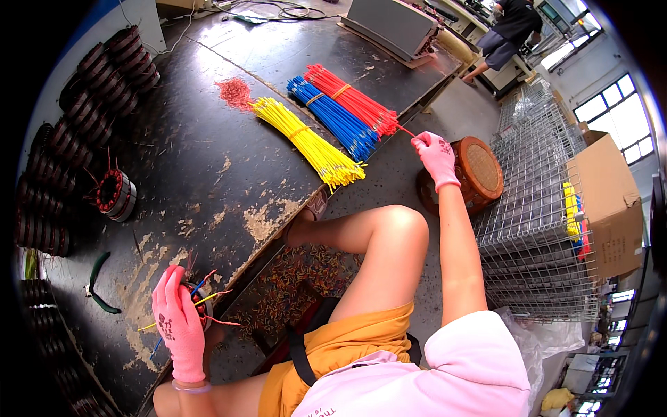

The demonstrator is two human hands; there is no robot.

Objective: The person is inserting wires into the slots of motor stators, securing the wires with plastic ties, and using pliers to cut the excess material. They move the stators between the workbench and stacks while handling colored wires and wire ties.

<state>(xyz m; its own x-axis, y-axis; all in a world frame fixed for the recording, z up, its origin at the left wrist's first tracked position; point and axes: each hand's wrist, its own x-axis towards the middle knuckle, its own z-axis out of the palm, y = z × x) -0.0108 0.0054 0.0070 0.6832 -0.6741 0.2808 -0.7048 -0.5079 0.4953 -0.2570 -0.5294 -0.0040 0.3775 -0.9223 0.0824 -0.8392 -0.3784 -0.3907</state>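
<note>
In a pink glove, my left hand (179,321) is wrapped over a small motor stator (204,306) near the table's front edge. Blue, yellow and red leads stick out of the stator, and my palm hides much of it. My right hand (436,160), also gloved in pink, is closed on the end of a red wire (406,131) that reaches out from the red wire bundle (354,101). Beside that lie a blue wire bundle (332,117) and a yellow wire bundle (306,140), all banded.
Stacked stators (104,90) line the table's left side, with a single stator (116,194) standing before them. A dark green strip (99,285) and a reddish pile of scraps (235,93) lie on the black table (201,132). Right of me are a wooden stool (479,170) and wire cages (528,208).
</note>
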